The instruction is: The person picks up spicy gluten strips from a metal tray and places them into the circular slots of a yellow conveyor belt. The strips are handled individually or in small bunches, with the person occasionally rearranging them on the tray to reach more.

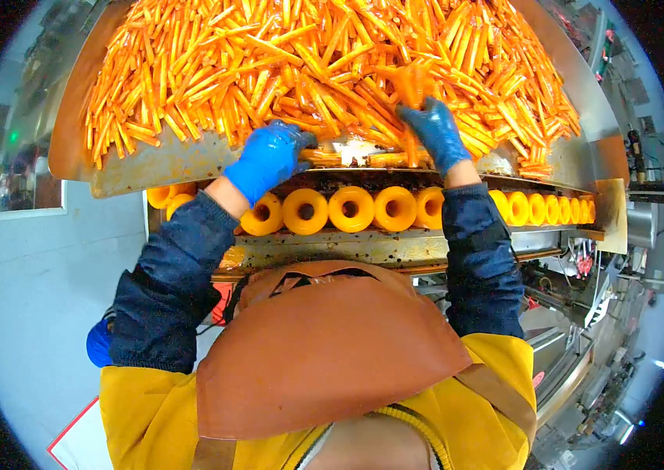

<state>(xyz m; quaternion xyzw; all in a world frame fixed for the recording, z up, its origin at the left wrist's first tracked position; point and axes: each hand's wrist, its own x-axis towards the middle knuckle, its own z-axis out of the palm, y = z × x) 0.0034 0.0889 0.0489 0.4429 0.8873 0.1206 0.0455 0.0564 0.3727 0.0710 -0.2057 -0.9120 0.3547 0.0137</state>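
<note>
- Where are the orange strips (285, 74) lying?
- At twelve o'clock, being heaped loosely in a metal tray (183, 160), with its near rim being edged by the yellow rings (291, 212) at six o'clock from the heap.
- And the hands?
- Near eleven o'clock, the left hand (265, 160) is being held with fingers curled by the heap's near edge; whether anything is being gripped cannot be told. Near one o'clock, the right hand (435, 133) is being worked among blurred strips, its fingers partly bent; a firm grip cannot be confirmed.
- How is the handling being judged?
- Light, fairly stiff and slippery, with snapping being risked under a hard squeeze. Small bundles are being favoured, taken around mid-length.
- And the surfaces?
- Long, thin, straight-sided sticks are being shown, glossily wet; smooth, rounded rings are being set against dull, stained metal.
</note>
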